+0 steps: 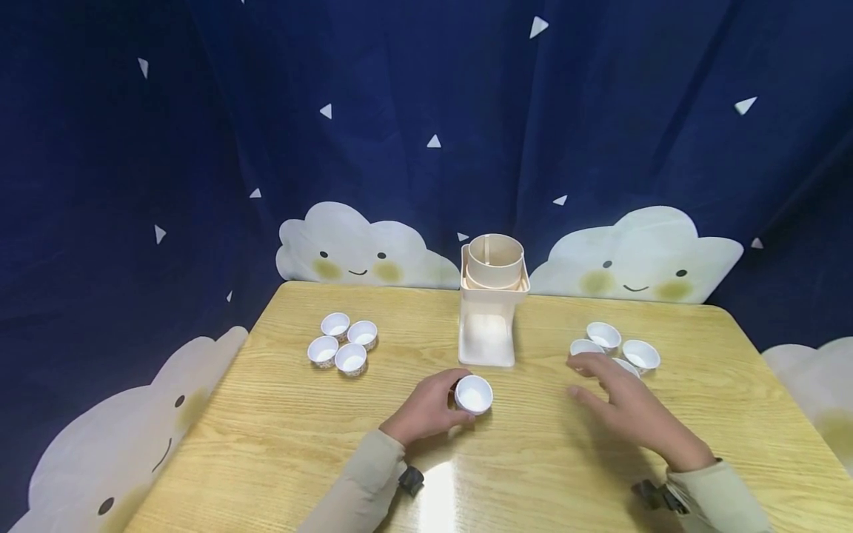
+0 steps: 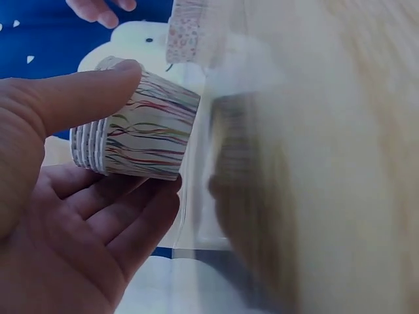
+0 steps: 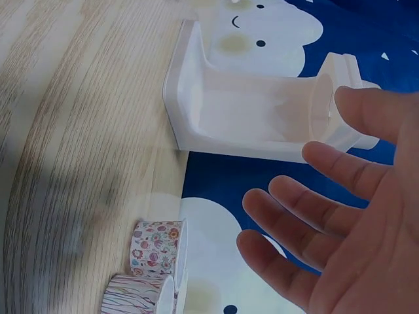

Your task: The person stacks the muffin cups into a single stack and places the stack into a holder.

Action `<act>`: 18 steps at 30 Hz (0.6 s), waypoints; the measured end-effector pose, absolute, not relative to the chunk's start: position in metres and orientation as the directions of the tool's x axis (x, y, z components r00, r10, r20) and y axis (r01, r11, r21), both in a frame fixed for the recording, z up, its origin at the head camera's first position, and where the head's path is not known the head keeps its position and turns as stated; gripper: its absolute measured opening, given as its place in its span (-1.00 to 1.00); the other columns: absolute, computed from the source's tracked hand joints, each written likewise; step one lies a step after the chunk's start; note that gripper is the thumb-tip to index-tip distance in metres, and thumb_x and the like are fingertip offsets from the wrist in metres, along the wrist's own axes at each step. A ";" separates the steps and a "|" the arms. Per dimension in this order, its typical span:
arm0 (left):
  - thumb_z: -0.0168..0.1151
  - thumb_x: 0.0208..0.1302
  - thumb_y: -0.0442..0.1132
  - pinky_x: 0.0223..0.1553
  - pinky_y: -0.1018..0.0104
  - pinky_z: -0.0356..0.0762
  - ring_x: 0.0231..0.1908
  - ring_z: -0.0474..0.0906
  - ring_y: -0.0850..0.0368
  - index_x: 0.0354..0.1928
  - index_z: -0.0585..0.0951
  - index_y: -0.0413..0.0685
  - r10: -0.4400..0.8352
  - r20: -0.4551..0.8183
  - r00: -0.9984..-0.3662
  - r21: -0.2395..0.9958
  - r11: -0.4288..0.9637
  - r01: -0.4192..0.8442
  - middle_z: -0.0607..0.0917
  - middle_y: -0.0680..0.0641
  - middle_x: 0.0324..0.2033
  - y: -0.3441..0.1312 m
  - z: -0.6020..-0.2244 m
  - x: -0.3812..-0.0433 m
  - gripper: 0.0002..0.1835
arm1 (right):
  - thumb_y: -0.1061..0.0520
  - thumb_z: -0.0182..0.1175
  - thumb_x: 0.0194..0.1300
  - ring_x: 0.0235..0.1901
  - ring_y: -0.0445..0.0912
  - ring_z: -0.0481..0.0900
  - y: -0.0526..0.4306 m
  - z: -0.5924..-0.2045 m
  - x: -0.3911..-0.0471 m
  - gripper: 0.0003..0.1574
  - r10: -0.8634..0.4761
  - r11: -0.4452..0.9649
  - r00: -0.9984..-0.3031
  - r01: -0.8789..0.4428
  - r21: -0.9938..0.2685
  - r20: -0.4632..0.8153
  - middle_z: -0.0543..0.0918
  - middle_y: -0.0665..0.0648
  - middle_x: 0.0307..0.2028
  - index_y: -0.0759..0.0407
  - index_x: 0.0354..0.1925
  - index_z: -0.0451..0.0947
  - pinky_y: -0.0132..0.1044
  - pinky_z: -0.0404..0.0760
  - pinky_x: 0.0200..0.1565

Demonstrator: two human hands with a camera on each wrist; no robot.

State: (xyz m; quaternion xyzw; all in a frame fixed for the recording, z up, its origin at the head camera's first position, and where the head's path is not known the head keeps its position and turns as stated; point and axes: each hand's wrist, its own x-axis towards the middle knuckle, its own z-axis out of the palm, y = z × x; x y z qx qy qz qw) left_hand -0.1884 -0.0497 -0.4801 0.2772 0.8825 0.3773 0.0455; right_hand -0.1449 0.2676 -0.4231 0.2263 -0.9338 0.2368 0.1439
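My left hand (image 1: 429,407) grips a small stack of paper baking cups (image 1: 474,394) between thumb and fingers, over the middle of the table. In the left wrist view the stack (image 2: 154,134) has wavy coloured stripes and several nested rims. With fingers spread and holding nothing, my right hand (image 1: 626,407) hovers beside the right group of baking cups (image 1: 603,337), partly covering two of them. A flowered cup (image 3: 156,248) and a striped cup (image 3: 134,294) of that group show in the right wrist view, below the fingers.
A cream plastic holder (image 1: 486,337) with a round cylinder (image 1: 496,263) on top stands at the table's back middle. Several more white-lined baking cups (image 1: 350,358) sit close together on the left. Behind the wooden table (image 1: 253,444) hangs a dark blue curtain (image 1: 400,89) with clouds.
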 end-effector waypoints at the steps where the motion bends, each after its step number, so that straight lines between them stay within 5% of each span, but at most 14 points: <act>1: 0.55 0.00 -0.17 -0.08 0.44 0.49 -0.15 0.56 0.28 0.11 0.57 0.02 0.528 0.126 -0.840 0.691 0.561 0.456 0.71 0.07 -0.09 -0.049 -0.480 -0.189 -0.42 | 0.17 0.33 0.26 -0.04 0.11 0.66 0.268 -0.423 -0.145 -0.55 -0.356 0.784 -0.854 -0.494 -0.377 0.379 0.64 0.19 0.09 0.23 0.10 0.55 0.04 0.62 -0.03; 18: 0.57 -0.03 -0.09 0.00 0.32 0.46 -0.10 0.55 0.16 0.07 0.63 0.05 0.528 0.088 -0.844 0.648 0.614 0.452 0.74 0.05 -0.15 -0.046 -0.481 -0.198 -0.44 | 0.20 0.35 0.22 -0.08 0.04 0.62 0.276 -0.420 -0.144 -0.53 -0.346 0.793 -0.856 -0.485 -0.368 0.384 0.64 0.16 0.07 0.18 0.10 0.54 -0.11 0.65 -0.14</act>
